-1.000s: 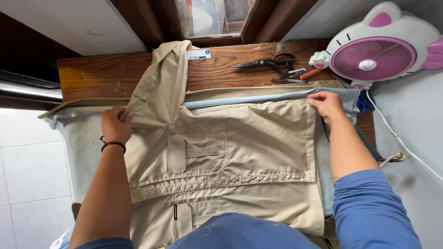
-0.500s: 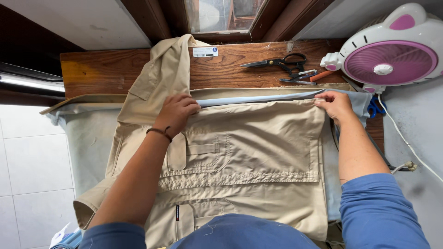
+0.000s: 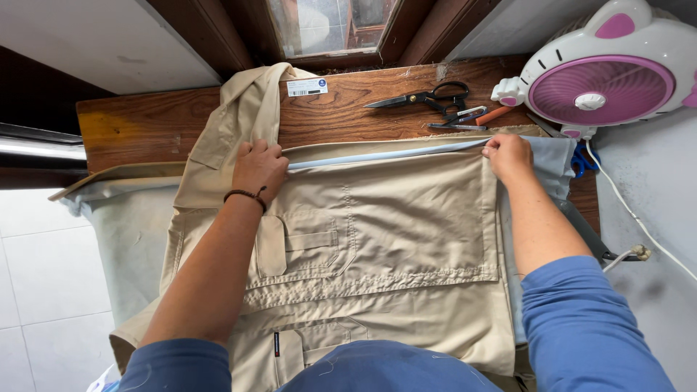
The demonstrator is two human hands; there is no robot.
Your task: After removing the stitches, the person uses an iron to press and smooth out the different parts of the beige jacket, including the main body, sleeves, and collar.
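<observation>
Since half a second ago: left hand (image 3: 258, 168) has stayed at the jacket's (image 3: 406, 239) upper edge beside the collar, right hand (image 3: 508, 156) at the far top corner, both little shifted. Pad (image 3: 120, 225), pale grey, covers the board at left, its edge hanging toward white tiles. Jacket, beige, lies flat across the pad, back folded, a flap pocket and stitched seam facing up; its collar (image 3: 243, 109) runs up onto the wooden shelf (image 3: 131, 127). Left hand: palm down, fingers curled over the fabric fold, pressing it; whether it pinches the cloth cannot be told. Dark band (image 3: 247, 194) on that wrist. Tag (image 3: 306, 87), small and white, lies on the shelf just beside the collar. Scissors (image 3: 428, 98), black-handled, rest on the shelf, blades pointing left; a smaller tool with an orange handle (image 3: 479, 116) lies touching them. Right hand: closed, gripping the jacket's top right corner between thumb and fingers. Both forearms bare, blue sleeves pushed up. Fan (image 3: 602, 80), white with pink grille, stands at far right on the shelf's end, its white cord (image 3: 632, 218) trailing down.
</observation>
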